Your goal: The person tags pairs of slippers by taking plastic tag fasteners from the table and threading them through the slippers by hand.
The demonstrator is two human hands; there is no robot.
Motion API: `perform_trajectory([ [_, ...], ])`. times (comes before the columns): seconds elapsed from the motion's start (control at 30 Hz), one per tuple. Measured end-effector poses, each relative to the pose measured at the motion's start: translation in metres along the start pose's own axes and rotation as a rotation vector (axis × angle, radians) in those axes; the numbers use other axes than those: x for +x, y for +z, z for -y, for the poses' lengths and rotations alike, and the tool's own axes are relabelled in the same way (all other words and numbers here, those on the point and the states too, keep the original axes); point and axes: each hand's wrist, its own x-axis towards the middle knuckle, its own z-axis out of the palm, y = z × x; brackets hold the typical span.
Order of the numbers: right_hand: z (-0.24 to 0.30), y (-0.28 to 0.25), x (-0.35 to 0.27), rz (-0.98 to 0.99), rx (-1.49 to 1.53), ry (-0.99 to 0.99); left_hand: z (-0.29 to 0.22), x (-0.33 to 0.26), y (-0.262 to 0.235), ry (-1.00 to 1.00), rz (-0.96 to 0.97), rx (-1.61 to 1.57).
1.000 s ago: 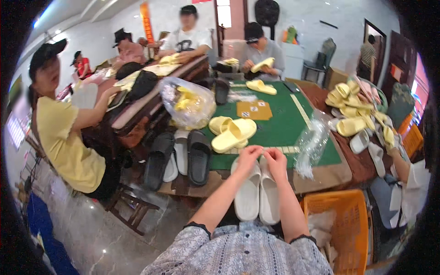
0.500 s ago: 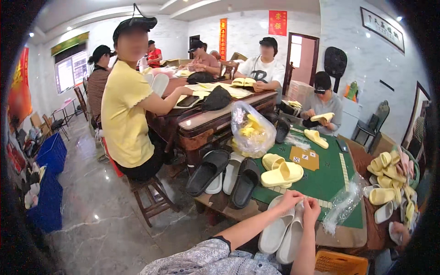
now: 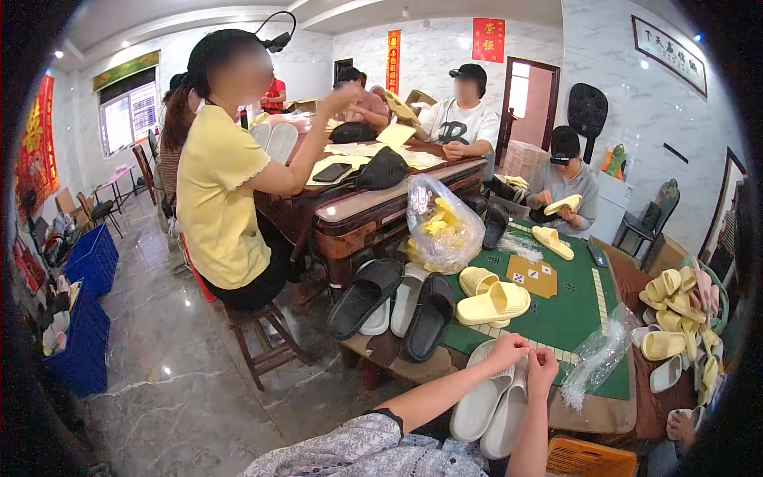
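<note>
My left hand (image 3: 506,350) and my right hand (image 3: 543,367) meet over a pair of white slippers (image 3: 491,399) lying side by side at the near edge of the green-topped table (image 3: 566,316). Both hands pinch something small at the slippers' far ends; I cannot tell what it is. Just beyond my hands lies a pair of yellow slippers (image 3: 493,300). A crumpled clear plastic bag (image 3: 600,355) sits to the right of my right hand.
Black and white slippers (image 3: 393,304) lie at the table's left edge beside a clear bag of yellow slippers (image 3: 443,225). More yellow slippers (image 3: 674,314) are piled at right. An orange crate (image 3: 584,459) sits below. A person in yellow (image 3: 222,183) sits on a stool; others work at the tables behind.
The view has swung to the left, so the table and my hands now sit lower right. My hands stay together on the white slippers.
</note>
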Motion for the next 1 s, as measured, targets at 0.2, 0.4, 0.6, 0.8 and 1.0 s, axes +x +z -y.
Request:
perform_trajectory([
  [0.2,0.017,0.007,-0.004,-0.037,-0.046,-0.016,0.003,0.002,-0.002,-0.281,0.094,-0.243],
  [0.4,0.005,0.005,0.0,-0.036,-0.011,-0.004,-0.001,0.003,-0.004,-0.267,0.079,-0.334],
  [0.6,0.003,0.004,0.0,-0.04,0.004,-0.001,-0.009,0.001,-0.005,-0.249,0.062,-0.251],
  [0.8,0.009,0.005,-0.003,-0.032,0.021,0.008,-0.006,0.002,-0.01,-0.257,0.116,-0.222],
  [1.0,-0.002,0.004,-0.002,-0.031,0.0,-0.004,-0.012,0.002,-0.008,-0.275,0.096,-0.18],
])
